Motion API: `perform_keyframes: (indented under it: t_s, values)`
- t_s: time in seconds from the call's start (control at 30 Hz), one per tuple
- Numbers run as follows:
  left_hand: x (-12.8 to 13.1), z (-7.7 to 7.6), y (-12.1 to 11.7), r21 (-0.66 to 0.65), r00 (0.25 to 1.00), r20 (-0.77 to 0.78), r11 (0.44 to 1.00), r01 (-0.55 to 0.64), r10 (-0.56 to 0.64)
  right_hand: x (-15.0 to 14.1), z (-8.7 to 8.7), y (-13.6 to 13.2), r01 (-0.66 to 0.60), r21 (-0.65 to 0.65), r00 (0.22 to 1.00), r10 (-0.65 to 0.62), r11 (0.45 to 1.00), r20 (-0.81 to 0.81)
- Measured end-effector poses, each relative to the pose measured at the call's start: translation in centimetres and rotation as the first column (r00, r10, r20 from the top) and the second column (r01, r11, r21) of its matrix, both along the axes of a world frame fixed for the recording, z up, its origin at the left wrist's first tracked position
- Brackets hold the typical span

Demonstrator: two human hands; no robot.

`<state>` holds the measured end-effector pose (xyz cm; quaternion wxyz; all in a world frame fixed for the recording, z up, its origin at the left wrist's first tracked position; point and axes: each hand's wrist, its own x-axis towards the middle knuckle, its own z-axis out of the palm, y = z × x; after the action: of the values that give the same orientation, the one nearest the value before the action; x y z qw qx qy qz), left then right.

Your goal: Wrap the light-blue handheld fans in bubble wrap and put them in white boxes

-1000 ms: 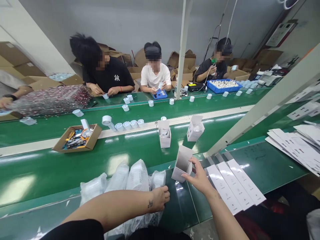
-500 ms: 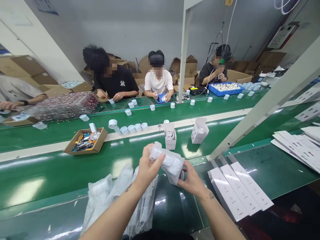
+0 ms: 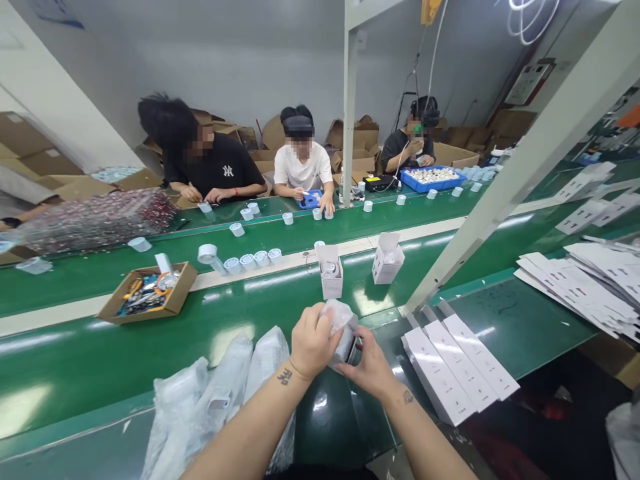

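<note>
My left hand point(image 3: 313, 341) has its fingers clamped on a wrapped bundle point(image 3: 338, 315), probably light, soft, slippery, best gripped by its top, at the mouth of a white box point(image 3: 336, 366); my right hand point(image 3: 371, 360) pinches the box's sides.

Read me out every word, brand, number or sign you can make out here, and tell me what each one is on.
"NY": interlocked letters on the black T-shirt, upper left.
Flat white boxes beside the right hand: print too small to read.
White stack, far right: print too small.
Wall panel, upper right: too small.
Yellow label on the black device: unreadable.
Wrist tattoos: unreadable.
</note>
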<state>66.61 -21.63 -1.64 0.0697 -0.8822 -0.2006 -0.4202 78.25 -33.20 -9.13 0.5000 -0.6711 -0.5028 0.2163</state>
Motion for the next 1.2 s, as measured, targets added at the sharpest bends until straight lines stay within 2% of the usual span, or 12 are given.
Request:
perform_keyframes:
  t_s: [0.07, 0.17, 0.27, 0.4, 0.5, 0.57, 0.63, 0.8, 0.9, 1.0, 1.07, 1.2]
  values:
    - [-0.2, -1.3, -0.7, 0.033, 0.983, 0.073, 0.986, 0.165, -0.167, 0.0, 0.0, 0.0, -0.04, 0.013, 0.999, 0.041, 0.999, -0.028]
    - [-1.2, -2.9, -2.1, -0.042, 0.955, -0.035, 0.955, 0.294, -0.295, 0.0, 0.0, -0.2, -0.043, 0.005, 0.997, 0.043, 0.999, -0.069]
    - [-2.6, -3.2, -2.4, -0.199, 0.915, -0.315, 0.96, 0.197, -0.253, 0.1, 0.6, -0.9, -0.071, -0.025, 0.992, 0.068, 0.997, -0.108]
    - [-2.8, -2.5, -1.9, -0.245, 0.728, -0.643, 0.964, 0.1, -0.238, 3.5, 2.2, -2.5, -0.214, -0.181, 0.966, 0.181, 0.96, -0.185]
    - [-1.8, -2.2, -1.4, -0.242, 0.612, -0.753, 0.967, 0.084, -0.242, 7.8, 2.3, -3.8, 0.119, -0.489, 0.976, -0.01, 0.864, 0.219]
    - [-1.3, -1.8, -0.9, -0.301, 0.562, -0.765, 0.946, 0.117, -0.313, 10.0, 1.5, -4.4, 0.447, -0.588, 0.828, -0.065, 0.674, 0.556]
    - [-1.3, -1.1, 0.1, -0.359, 0.552, -0.746, 0.924, 0.135, -0.371, 10.8, 0.3, -4.7, 0.566, -0.599, 0.733, -0.012, 0.566, 0.681]
    - [-3.1, 1.4, 6.8, -0.407, 0.709, -0.66, 0.912, -0.059, -0.249, 9.2, -1.9, -4.9, 0.584, -0.548, 0.674, 0.018, 0.599, 0.738]
    - [-4.2, 1.5, 12.5, -0.368, 0.749, -0.654, 0.909, -0.194, -0.105, 7.8, -2.0, -5.1, 0.592, -0.516, 0.639, 0.029, 0.619, 0.768]
    - [-4.9, 0.3, 17.0, -0.321, 0.711, -0.701, 0.915, -0.243, -0.056, 6.5, -0.6, -5.1, 0.57, -0.496, 0.654, 0.004, 0.655, 0.757]
    - [-5.5, -0.4, 18.6, -0.318, 0.695, -0.717, 0.911, -0.261, -0.052, 5.5, 1.2, -4.9, 0.491, -0.478, 0.73, -0.045, 0.729, 0.682]
    - [-7.8, 0.2, 17.4, -0.324, 0.726, -0.687, 0.906, -0.273, -0.027, 2.8, 4.8, -4.0, 0.268, -0.301, 0.902, -0.129, 0.915, 0.412]
